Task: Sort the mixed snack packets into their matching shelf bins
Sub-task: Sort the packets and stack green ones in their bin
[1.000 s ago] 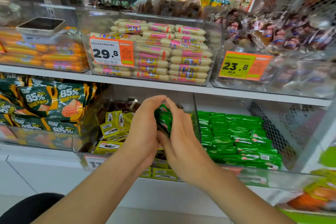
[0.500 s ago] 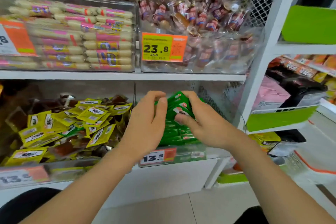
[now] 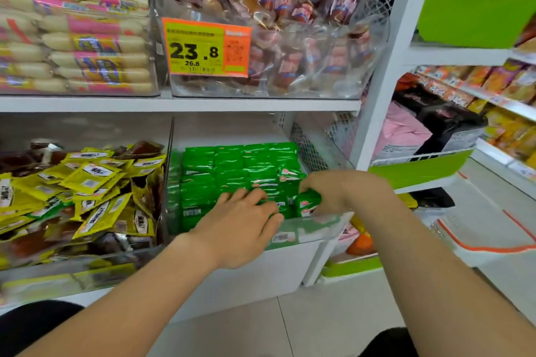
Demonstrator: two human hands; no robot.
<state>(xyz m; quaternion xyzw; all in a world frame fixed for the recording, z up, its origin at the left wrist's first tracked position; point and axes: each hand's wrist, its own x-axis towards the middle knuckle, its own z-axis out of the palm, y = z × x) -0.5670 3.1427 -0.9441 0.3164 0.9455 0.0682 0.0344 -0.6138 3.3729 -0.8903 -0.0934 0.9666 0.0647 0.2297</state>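
Pinched in the right hand (image 3: pixel 345 194), as far as I can judge, is one green packet (image 3: pixel 308 203). It stands on its edge at the front right corner of the clear bin (image 3: pixel 319 227). The fingers of this hand go behind the packet and are mostly hidden. For the left hand (image 3: pixel 240 226) I cannot tell the grip. Its fingers (image 3: pixel 255 197) lie bent over the front row in the same bin, and it does not show whether they only press the packets or hold one.

Now from the left. Just beside the clear bin, on its left, a neighbour bin (image 3: pixel 87 264) holds yellow packets (image 3: pixel 90 180) in a loose heap, with dark brown packets (image 3: pixel 37 159) among them. Inside the clear bin, toward its back, the stacked green packets (image 3: pixel 232 165) lie in tidy flat rows. The left hand reaches over the front wall of the clear bin near its middle, and the right hand reaches over at its right corner. On the right of the clear bin a wire mesh panel (image 3: pixel 307 151) closes the shelf.

I think the green packet is light and small. Its film is shiny, so probably slippery, and it should bend and crinkle rather than break. Because the film can slide between the fingers, a hold across both flat faces seems safest. To join the rows it probably needs to be laid flat. The stacked rows may shift if they are pushed from the front, so gentle pressure is better.
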